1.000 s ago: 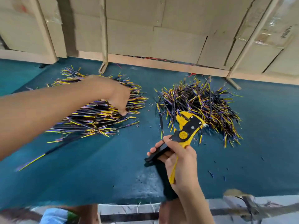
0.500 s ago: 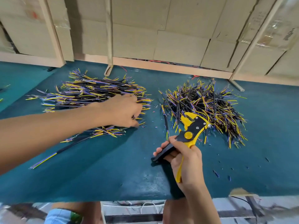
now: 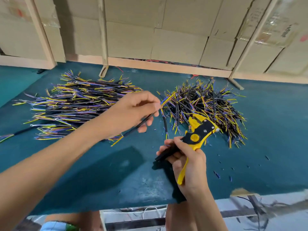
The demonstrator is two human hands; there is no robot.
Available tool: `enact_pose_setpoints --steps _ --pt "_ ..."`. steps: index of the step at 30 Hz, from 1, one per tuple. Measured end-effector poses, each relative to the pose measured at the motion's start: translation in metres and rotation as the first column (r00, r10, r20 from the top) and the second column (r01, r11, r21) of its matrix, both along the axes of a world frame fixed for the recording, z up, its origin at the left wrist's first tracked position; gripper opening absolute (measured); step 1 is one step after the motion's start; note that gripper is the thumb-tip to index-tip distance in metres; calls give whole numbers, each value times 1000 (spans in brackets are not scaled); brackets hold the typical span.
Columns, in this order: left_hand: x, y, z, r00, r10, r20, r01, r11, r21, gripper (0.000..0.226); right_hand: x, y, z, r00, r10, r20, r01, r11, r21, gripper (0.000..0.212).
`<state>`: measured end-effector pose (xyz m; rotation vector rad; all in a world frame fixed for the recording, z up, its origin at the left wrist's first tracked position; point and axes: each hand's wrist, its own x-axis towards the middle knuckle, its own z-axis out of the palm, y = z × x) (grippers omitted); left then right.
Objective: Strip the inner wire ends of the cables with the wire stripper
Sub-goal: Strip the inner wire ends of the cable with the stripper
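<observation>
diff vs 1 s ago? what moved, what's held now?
The left hand has lifted off the left pile and moved right toward the wire stripper, now pinching one cable it pulled out, coloured wire ends pointing at the right pile. The right hand still grips the stripper in much the same spot; both piles look unchanged.

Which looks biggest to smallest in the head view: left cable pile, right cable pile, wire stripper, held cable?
1. left cable pile
2. right cable pile, close to the left one, so unsure
3. wire stripper
4. held cable, thinnest, partly hidden by the left hand
</observation>
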<state>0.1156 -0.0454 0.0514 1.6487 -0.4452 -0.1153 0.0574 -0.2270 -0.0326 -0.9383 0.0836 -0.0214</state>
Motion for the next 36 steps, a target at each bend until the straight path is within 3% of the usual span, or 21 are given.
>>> enact_pose_setpoints --steps 4,7,11,18,29,36 --pt "-10 -8 -41 991 -68 -119 84 988 132 11 0 -4 0 999 -30 15 29 999 12 24" --pt "-17 -8 -67 998 -41 -56 52 973 224 13 1 -6 1 999 -35 20 35 999 26 24" --pt "-20 -3 -73 998 -33 -56 39 993 107 14 2 -5 -2 998 -70 9 70 997 -12 24" --pt "-23 -4 -69 998 -59 -11 60 987 152 4 -1 -2 -4 1000 18 20 -17 999 -48 17" --pt "-20 -2 -70 994 -18 -109 -2 983 -181 8 1 -1 -7 998 53 21 -49 984 -174 12" --pt "-19 -5 -73 995 75 -65 -86 979 -185 8 0 -2 -6 994 102 43 -92 978 -185 14"
